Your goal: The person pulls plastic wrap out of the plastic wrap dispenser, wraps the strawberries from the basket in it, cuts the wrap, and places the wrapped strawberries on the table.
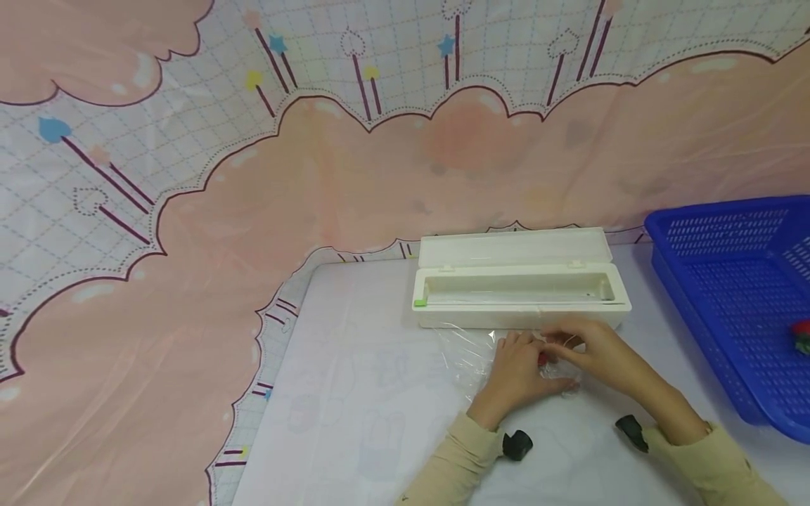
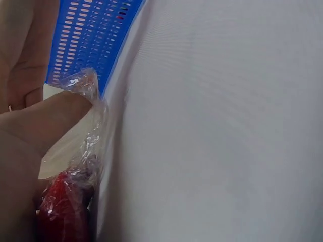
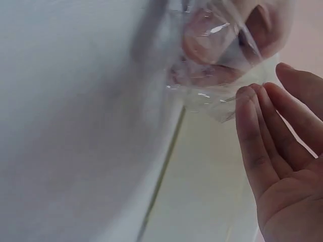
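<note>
Currently: left hand [image 1: 520, 371], fingers curled round a red item [image 2: 63, 213] partly in clear film [image 1: 465, 357], just in front of the white box over the worktop [image 1: 329, 422]; right hand [image 1: 601, 355], fingers straight, tips at the film; white box [image 1: 468, 320], lid [image 1: 512, 249] raised, green tab [image 1: 420, 303]; perforated blue basket [image 1: 711, 330], right

two red items [image 2: 61, 214], one white box [image 1: 522, 320], one blue basket [image 1: 728, 316], two black pieces [image 1: 517, 445], two sleeves [image 1: 452, 460]
</note>
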Tool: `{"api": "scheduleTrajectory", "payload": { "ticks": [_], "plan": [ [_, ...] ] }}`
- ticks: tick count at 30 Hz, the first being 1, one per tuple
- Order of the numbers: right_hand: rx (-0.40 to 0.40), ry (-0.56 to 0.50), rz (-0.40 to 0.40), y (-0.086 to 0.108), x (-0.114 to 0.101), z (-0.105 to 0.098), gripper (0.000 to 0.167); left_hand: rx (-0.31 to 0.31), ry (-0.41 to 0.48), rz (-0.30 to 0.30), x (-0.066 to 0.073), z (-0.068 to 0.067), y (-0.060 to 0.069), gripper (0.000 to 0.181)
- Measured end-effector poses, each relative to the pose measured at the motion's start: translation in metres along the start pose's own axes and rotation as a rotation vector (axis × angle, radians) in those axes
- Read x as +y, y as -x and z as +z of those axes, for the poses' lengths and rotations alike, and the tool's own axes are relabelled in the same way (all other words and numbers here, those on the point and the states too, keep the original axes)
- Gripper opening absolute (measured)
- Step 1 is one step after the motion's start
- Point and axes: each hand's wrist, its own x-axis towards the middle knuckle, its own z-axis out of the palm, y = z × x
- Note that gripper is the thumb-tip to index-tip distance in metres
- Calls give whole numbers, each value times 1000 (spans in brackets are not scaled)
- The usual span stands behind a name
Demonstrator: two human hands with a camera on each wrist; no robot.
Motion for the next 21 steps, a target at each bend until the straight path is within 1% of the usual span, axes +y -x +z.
{"api": "scheduleTrajectory", "payload": {
  "ticks": [5,12,15,21],
  "plan": [
    [-38,13,53,5,3,0,17,-3,1,0,-2,2,0,45],
    [-76,31,121,12,10,2,22,-3,-4,12,-4,5,0,46],
    [-77,27,118,14,13,3,21,1,6,17,-5,4,0,44],
    [-55,51,80,18,17,5,20,-9,41,29,-7,1,3,43]
  ]
}}
